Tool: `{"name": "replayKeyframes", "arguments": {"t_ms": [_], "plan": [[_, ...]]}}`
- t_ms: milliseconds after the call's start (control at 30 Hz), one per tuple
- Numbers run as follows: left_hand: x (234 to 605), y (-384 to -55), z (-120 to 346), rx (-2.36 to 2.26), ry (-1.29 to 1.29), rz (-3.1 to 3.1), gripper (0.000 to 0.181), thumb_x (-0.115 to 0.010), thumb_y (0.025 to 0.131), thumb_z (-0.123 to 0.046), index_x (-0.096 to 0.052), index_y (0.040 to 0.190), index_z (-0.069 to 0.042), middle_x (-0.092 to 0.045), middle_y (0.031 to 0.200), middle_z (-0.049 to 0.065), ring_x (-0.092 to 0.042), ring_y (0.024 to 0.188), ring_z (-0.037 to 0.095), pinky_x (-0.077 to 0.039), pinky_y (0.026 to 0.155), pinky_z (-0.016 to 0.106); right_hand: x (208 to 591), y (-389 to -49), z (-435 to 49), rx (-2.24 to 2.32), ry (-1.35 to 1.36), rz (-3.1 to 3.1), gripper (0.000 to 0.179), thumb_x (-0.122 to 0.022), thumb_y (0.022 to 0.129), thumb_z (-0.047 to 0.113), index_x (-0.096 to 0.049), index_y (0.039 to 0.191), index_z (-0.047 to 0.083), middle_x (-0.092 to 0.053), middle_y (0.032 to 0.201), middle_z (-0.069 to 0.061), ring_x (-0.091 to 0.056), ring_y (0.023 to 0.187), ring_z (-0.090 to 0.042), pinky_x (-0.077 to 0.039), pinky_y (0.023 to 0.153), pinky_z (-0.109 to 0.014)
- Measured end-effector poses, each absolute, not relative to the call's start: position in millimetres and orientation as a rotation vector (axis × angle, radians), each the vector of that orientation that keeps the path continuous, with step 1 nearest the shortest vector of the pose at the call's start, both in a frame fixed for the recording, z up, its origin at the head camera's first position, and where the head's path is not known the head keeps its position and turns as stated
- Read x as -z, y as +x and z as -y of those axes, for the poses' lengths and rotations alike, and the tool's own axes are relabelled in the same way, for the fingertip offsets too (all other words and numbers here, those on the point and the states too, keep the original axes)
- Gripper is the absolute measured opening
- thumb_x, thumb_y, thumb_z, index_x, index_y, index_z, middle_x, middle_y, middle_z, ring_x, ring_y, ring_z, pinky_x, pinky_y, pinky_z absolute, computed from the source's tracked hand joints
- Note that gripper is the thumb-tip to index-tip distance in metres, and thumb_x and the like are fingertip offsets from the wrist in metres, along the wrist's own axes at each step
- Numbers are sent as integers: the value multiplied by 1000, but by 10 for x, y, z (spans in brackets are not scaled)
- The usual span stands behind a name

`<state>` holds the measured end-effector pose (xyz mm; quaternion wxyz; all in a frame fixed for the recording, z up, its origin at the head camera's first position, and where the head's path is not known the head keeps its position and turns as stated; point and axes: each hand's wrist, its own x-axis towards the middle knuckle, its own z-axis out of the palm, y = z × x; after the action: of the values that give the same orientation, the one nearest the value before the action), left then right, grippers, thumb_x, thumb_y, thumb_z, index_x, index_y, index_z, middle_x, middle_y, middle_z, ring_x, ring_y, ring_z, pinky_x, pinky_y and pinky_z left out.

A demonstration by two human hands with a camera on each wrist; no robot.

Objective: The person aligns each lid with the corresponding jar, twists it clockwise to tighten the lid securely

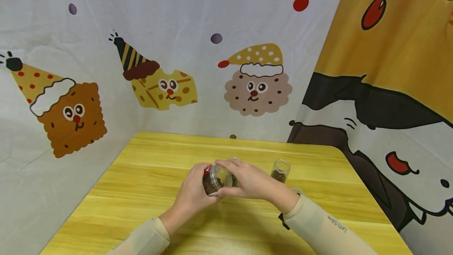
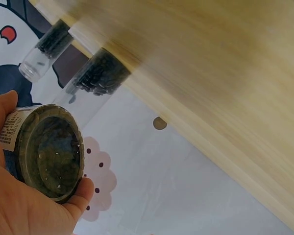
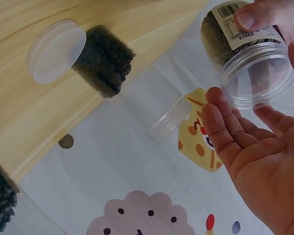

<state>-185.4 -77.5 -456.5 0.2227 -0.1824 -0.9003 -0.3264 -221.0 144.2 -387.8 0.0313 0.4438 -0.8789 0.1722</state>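
Observation:
My left hand (image 1: pixel 191 190) grips a clear plastic jar (image 1: pixel 210 182) round its body, thumb on one side and fingers on the other. The jar is tilted, its threaded mouth uncovered and turned toward my right hand (image 1: pixel 253 181). Dark grains lie inside it, and a printed label (image 3: pixel 242 22) shows in the right wrist view. The left wrist view looks at the jar's round base (image 2: pixel 56 156). My right hand reaches across to the mouth with fingers spread and only slightly bent, fingertips right at the rim.
Just behind the hands stands a tall clear jar (image 3: pixel 105 61), part full of dark pieces, with a translucent lid (image 3: pixel 56 51) beside it. Farther right is another such jar (image 1: pixel 279 173). A printed cloth (image 1: pixel 177 30) hangs behind the wooden table (image 1: pixel 155 156).

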Motion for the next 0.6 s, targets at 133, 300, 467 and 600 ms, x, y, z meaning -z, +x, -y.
{"name": "replayKeyframes", "arguments": {"t_ms": [133, 300, 467, 600], "plan": [[4572, -1855, 773, 916, -499, 2493, 91, -104, 66, -29, -56, 139, -2, -66, 132, 12, -66, 116, 26, -63, 97, 46, 3889, -2217, -1447, -540, 1359, 2725, 85, -73, 97, 58, -41, 165, 18, -62, 148, -13, -70, 126, -27, -63, 100, -45], [4575, -1857, 770, 934, -487, 2500, 92, -104, 65, -27, -55, 140, -2, -65, 133, 13, -66, 118, 28, -62, 99, 48, 3870, -2219, -1487, -544, 1342, 2761, 98, -77, 92, 63, -32, 169, 24, -57, 157, -13, -65, 135, -29, -59, 109, -47], [4591, -1860, 776, 918, -503, 2466, 93, -104, 64, -29, -56, 138, -2, -66, 131, 12, -67, 116, 26, -63, 98, 47, 3841, -2232, -1505, -554, 1403, 2724, 104, -87, 88, 50, -30, 170, 23, -47, 167, -10, -56, 146, -31, -53, 117, -50], [4595, -1859, 778, 891, -521, 2449, 92, -104, 63, -33, -57, 136, -3, -67, 128, 11, -67, 114, 25, -63, 97, 45, 3835, -2238, -1509, -520, 1441, 2692, 96, -88, 89, 41, -37, 167, 21, -48, 166, -10, -56, 146, -30, -53, 117, -50]]}}
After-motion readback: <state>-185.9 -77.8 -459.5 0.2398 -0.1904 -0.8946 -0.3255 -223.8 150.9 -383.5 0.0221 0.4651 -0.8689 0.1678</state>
